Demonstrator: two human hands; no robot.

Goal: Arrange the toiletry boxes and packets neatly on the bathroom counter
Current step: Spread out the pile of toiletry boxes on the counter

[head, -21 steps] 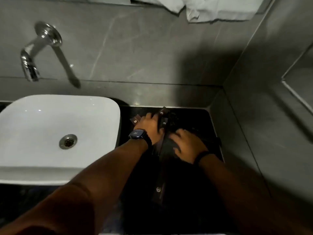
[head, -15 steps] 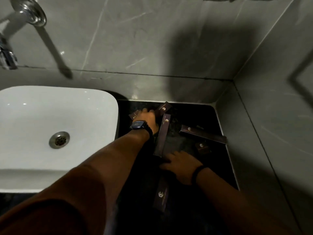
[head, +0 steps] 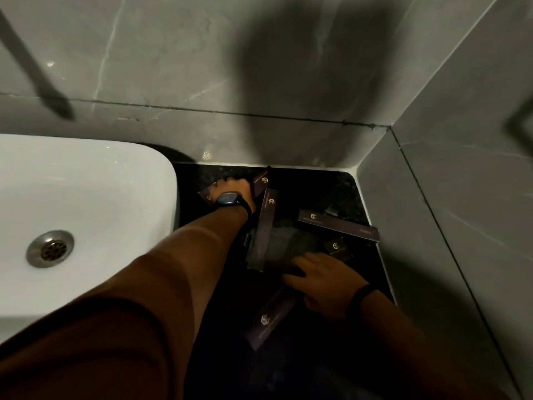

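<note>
Right hand (head: 323,281) flat, gripping nothing (left unclear), nearest slim box (head: 269,316) slanting toward lower centre frame.

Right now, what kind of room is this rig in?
Most likely a hotel bathroom. A white ceramic countertop basin with a metal drain sits beside a black stone counter, grey marble-look wall tiles behind, and matching dark purple gold-logo toiletry boxes lie scattered.

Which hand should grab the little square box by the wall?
The right hand. It lies just below the small square box, while the left hand is far off among the back packets.
</note>
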